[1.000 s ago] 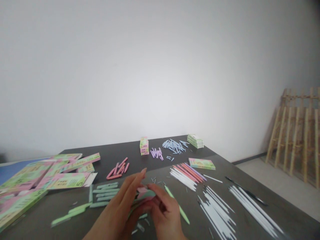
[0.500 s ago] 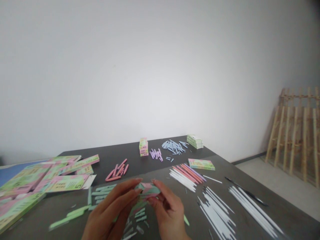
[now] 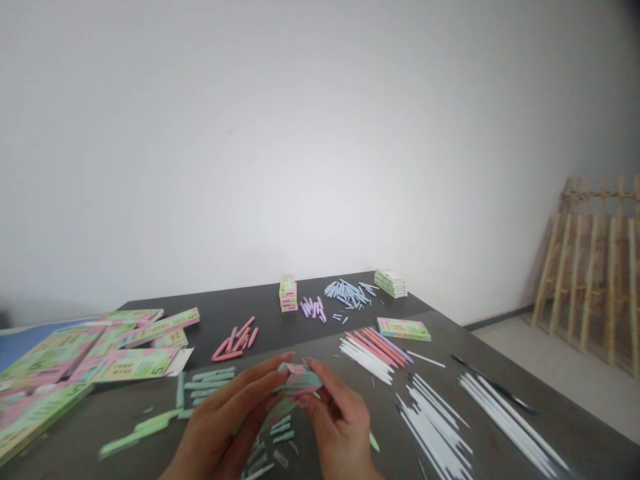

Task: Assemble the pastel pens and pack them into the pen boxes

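A small pink-and-green cardboard box (image 3: 304, 379) was pinched between the fingertips of both hands, left (image 3: 225, 420) and right (image 3: 343, 420), above the dark counter (image 3: 280, 343); its thin end could be creased by uneven squeezing.

Table (image 3: 320, 340): dark grey. Loose box (image 3: 404, 329): green and pink. Far-left sheet (image 3: 23, 350): blue. Wall (image 3: 320, 133): plain pale grey.

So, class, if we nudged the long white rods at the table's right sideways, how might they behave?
The white rods would probably roll, since they look slender and round. Their straight lines suggest stiffness, and their thinness suggests they're light.
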`<state>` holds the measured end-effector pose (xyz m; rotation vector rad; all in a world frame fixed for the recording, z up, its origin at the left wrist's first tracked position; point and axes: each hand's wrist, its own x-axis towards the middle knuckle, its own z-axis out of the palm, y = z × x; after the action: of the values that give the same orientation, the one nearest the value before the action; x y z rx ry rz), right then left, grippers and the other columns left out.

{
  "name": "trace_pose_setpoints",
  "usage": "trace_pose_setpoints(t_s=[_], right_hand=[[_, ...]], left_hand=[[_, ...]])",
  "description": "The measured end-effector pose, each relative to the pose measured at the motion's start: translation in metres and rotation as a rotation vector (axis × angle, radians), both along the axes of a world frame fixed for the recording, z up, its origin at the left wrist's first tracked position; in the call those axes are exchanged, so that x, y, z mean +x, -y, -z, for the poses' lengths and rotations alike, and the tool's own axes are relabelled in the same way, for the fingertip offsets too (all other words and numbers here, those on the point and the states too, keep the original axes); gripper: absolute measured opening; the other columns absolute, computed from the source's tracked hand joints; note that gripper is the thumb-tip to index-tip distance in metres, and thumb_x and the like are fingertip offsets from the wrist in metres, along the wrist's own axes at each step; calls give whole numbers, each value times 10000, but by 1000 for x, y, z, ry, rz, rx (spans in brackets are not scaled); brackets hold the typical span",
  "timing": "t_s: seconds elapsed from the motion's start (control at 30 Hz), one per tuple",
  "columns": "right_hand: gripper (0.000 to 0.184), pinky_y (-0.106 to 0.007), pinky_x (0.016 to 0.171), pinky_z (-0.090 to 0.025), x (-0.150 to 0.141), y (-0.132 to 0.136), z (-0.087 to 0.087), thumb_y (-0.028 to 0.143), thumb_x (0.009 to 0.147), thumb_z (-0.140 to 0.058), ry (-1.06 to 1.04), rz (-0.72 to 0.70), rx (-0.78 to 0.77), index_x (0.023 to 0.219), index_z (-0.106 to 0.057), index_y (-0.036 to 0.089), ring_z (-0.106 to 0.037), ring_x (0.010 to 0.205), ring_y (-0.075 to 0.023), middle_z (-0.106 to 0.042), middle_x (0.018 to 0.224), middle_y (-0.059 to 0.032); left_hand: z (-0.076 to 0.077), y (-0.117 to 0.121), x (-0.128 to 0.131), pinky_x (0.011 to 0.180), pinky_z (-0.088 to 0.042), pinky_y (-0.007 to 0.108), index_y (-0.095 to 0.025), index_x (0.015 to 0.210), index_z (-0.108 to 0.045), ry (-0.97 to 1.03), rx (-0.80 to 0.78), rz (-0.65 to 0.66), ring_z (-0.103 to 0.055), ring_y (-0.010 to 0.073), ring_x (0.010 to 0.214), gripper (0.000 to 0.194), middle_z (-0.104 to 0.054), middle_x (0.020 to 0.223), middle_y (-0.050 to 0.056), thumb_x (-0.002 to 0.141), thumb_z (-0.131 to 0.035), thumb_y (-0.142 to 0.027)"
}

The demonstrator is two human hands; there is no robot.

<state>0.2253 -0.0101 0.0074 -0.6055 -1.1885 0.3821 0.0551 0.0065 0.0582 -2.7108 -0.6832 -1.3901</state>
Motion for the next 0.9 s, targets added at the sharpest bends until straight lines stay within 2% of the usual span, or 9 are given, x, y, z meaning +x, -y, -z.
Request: trace_pose_setpoints(t_s=[0.2, 0.3, 0.37, 0.43, 0.53, 0.63, 0.7, 0.8, 0.9], right_hand=[[381, -182, 654, -578, 5, 1, -5, 95, 792, -659, 43, 29, 13, 1085, -712, 331, -720, 748, -149, -759, 925, 6], [368, -208, 689, -575, 5, 4, -10, 100, 839, -601, 104, -36, 29, 1101, -705, 336, -712, 818, -165, -750, 961, -12], [396, -206, 686, -568, 4, 6, -13, 88, 857, -573, 119, -82, 26, 1124, -692, 355, -705, 834, -160, -744, 965, -8], [415, -201, 686, -565, 3, 7, -15, 78, 860, -571, 114, -107, 17, 1135, -685, 368, -702, 819, -151, -742, 961, 0], [387, -215, 702, -576, 3, 8, -15, 91, 859, -590, 113, -114, 26, 1124, -695, 352, -707, 821, -158, -744, 977, -10], [359, -233, 713, -598, 5, 6, -11, 109, 860, -600, 163, -84, 36, 1131, -699, 321, -719, 868, -184, -746, 1018, -30], [370, -244, 743, -606, 8, 5, -5, 104, 850, -609, 204, -40, 39, 1141, -694, 316, -724, 889, -193, -744, 1040, -27], [416, -258, 809, -598, 11, 4, 6, 101, 820, -642, 228, 65, 40, 1168, -677, 327, -707, 968, -205, -719, 1121, -14], [465, -220, 780, -605, 17, 2, 17, 137, 791, -672, 293, 107, 36, 1209, -649, 341, -688, 1018, -214, -688, 1186, -6]], left_hand=[[12, -5, 1, 959, -479, 220, -310, 1338, -444, 7, -45, -202, -607, 179, 1161, 432, -651, 1268, 24, 914, -522, -282], [12, -7, 2, 726, -551, 157, -318, 1408, -331, -98, -131, -168, -707, 159, 953, 473, -728, 1110, 10, 947, -435, -290], [11, -5, 2, 601, -532, 133, -340, 1435, -263, -128, -167, -159, -727, 134, 762, 499, -760, 937, -28, 959, -399, -284], [9, -3, 2, 611, -524, 132, -362, 1445, -226, -126, -167, -159, -720, 126, 734, 520, -755, 913, -44, 961, -385, -257], [8, 1, 1, 686, -519, 137, -367, 1458, -189, -134, -113, -136, -710, 129, 837, 574, -728, 1039, -18, 947, -394, -204], [6, 5, 1, 695, -510, 157, -361, 1444, -225, -197, -71, -95, -688, 133, 852, 575, -694, 1056, 10, 932, -382, -151], [3, 10, 2, 691, -504, 192, -353, 1425, -256, -251, -54, -132, -670, 144, 843, 577, -668, 1065, 27, 914, -372, -112], [-6, 21, 5, 616, -482, 240, -297, 1415, -255, -343, 24, -209, -643, 173, 750, 608, -648, 961, 41, 864, -364, -64], [-17, 32, 7, 602, -469, 289, -314, 1371, -319, -530, 109, -288, -623, 200, 736, 523, -627, 994, 38, 884, -463, -190]])
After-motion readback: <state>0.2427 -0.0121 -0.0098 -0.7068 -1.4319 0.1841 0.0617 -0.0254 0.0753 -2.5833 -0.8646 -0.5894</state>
